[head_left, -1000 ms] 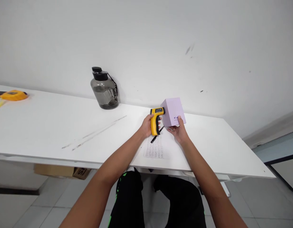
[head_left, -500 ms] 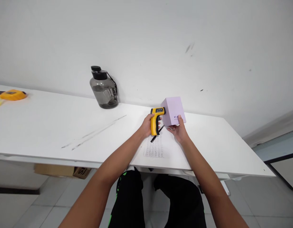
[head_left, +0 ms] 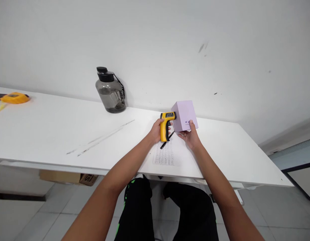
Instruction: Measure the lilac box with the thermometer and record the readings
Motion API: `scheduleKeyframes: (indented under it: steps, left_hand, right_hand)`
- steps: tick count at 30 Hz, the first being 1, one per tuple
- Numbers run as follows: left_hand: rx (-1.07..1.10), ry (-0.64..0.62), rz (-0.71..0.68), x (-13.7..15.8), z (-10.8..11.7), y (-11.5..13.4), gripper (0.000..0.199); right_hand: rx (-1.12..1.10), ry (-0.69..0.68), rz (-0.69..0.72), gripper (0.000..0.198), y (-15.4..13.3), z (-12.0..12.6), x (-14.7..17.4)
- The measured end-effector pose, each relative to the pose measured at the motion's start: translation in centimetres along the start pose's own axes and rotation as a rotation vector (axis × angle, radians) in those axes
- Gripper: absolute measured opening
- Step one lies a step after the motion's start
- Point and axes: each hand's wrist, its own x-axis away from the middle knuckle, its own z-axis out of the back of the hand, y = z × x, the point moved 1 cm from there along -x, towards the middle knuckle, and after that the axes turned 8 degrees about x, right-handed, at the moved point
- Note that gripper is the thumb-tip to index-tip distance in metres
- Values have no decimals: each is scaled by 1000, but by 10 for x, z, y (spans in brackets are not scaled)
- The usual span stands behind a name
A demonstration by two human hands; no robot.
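My left hand is closed around the grip of a yellow and black infrared thermometer. Its black nose points right, at or very close to the left side of a lilac box; I cannot tell whether they touch. My right hand grips the box at its lower edge, thumb on the front face by a small dark print and fingers beneath. Below the thermometer, a black pen lies slanted over a sheet of paper with rows of marks, on the white table.
A grey see-through water jug with a black lid stands at the back, near the wall. Far left on the table lies a yellow tape measure. A cardboard box sits under the table, and my legs are below its front edge.
The camera view has shifted slightly. Both hands keep their hold, and the thermometer and box stay in nearly the same position relative to each other.
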Motion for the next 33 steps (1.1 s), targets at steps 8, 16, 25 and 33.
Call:
scheduleKeyframes:
  steps: [8, 16, 25, 33]
  left_hand:
    - [2, -7, 5, -1, 2, 0, 33]
    - [-12, -35, -8, -1, 4, -1, 34]
    - [-18, -29, -12, -1, 3, -2, 32]
    - [-13, -29, -27, 0, 3, -3, 31]
  right_hand:
    - [-2, 2, 2, 52, 1, 0, -1]
    - [-9, -10, 9, 49, 0, 0, 0]
    - [6, -25, 22, 50, 0, 1, 0]
    - [19, -29, 30, 52, -1, 1, 1]
